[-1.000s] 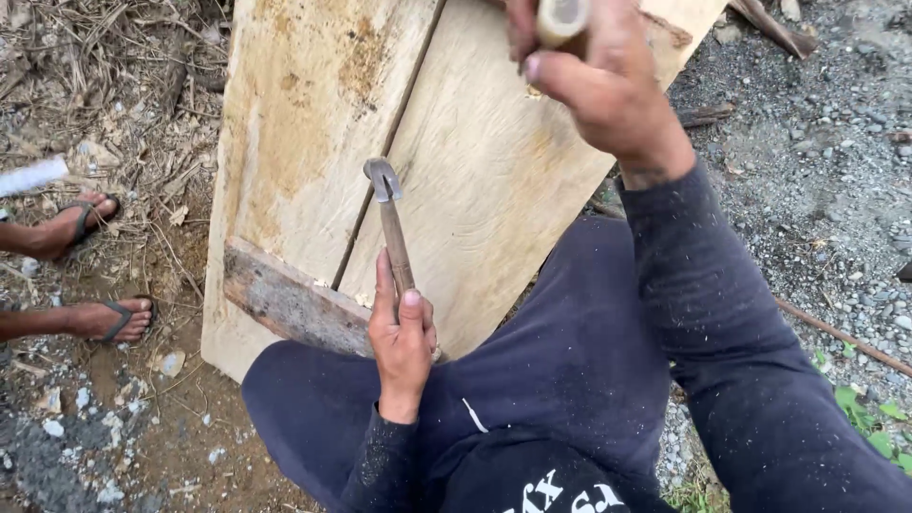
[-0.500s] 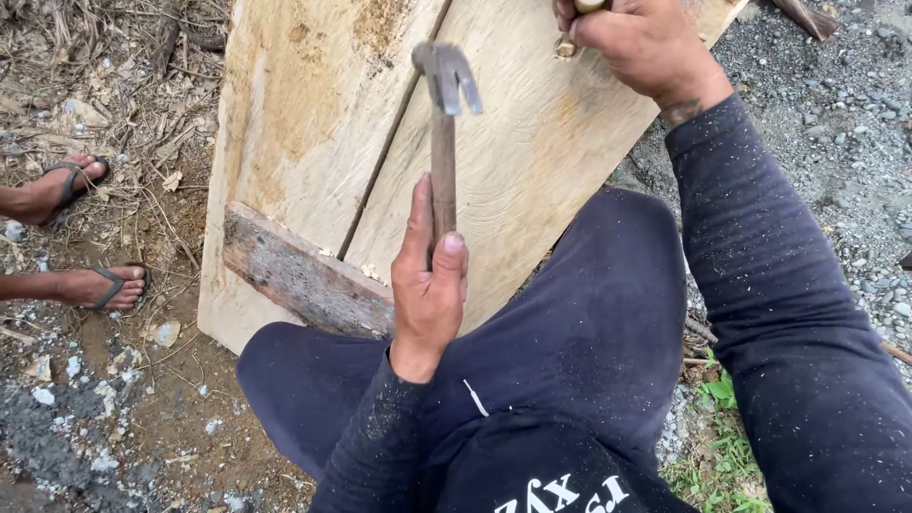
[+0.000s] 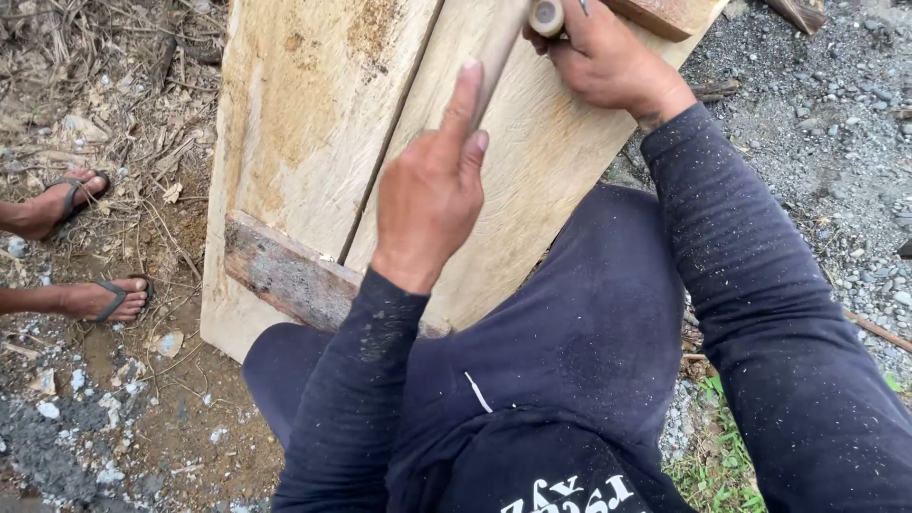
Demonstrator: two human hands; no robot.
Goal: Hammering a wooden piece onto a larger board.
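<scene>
1. Over the pale wooden board [image 3: 313, 123], which slopes across bare ground with its near edge against the person's lap, two bare hands work near the top of the frame.
2. Left hand [image 3: 432, 195], raised above the middle of the board, is clamped around a wooden handle [image 3: 496, 57]; the index finger lies straight along the handle, pointing up it, while the other fingers curl around it. The handle's far end runs out of frame, so its head is not visible.
3. Right hand [image 3: 608, 62], above the board's upper right part, is closed around a short round wooden peg [image 3: 547, 16] whose pale cut end faces the camera; what the peg's far end touches cannot be told.
4. Across the board's lower end, a darker weathered batten [image 3: 285, 275] lies fixed crosswise, and a straight seam runs up the board from it, dividing two planks.
5. Against the board's near edge, the person's dark trousers and long dark sleeves are dusted with pale specks.
6. Left of the board, another person's two feet in sandals [image 3: 76, 195] stand on brown soil strewn with dry stalks and stones.
7. Right of the board, grey gravel [image 3: 826, 123] covers the ground, with a small patch of grass [image 3: 722, 446] near the person's right arm.
</scene>
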